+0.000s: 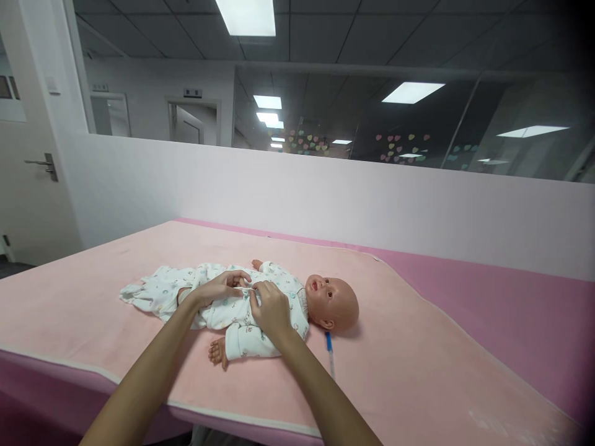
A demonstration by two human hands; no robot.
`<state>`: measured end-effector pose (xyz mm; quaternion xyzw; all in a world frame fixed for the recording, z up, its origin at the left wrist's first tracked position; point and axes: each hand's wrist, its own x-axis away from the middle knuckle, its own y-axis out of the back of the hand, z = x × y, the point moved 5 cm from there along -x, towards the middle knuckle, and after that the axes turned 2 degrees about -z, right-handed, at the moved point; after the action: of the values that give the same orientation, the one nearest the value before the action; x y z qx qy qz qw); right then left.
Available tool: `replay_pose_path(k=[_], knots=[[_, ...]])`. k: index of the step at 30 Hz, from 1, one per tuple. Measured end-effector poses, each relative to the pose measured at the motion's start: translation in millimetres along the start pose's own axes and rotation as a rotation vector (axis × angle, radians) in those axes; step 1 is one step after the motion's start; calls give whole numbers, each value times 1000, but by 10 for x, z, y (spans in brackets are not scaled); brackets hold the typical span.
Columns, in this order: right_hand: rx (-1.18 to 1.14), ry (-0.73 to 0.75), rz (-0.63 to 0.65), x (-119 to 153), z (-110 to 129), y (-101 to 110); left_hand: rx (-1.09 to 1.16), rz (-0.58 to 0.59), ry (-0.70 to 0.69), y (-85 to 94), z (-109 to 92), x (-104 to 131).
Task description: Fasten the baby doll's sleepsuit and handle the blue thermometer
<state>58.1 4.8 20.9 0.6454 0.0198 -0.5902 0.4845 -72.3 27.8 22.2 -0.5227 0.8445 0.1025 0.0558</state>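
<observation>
A baby doll lies on its back on a pink mat, its head to the right. White patterned baby clothes cover its body, arms and legs. My left hand rests over the doll's belly with bent fingers pinching the front of the clothes. Close beside it, my right hand pinches the same front edge from the chest side. A small white piece of the cloth shows between the fingertips, though its exact form is too small to tell. One doll hand sticks out of the near sleeve.
The pink mat covers a padded surface. A thin clear stick with a blue end lies near the doll's head. Behind runs a low white wall with glass above. A door stands at the left.
</observation>
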Motion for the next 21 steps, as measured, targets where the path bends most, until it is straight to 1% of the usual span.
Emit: replay_pose_path(k=[5,9,15,21], knots=[[28,9,4,-1,4,-3,29,6,-1,-10,-2,-4],[56,19,4,-1,10,-4,0,4,1,-13,-17,-7],[65,13,-3,-9,12,7,-20,61,9,-33,-38,4],[38,12,1,-5,2,2,-12,25,44,-8,7,-5]])
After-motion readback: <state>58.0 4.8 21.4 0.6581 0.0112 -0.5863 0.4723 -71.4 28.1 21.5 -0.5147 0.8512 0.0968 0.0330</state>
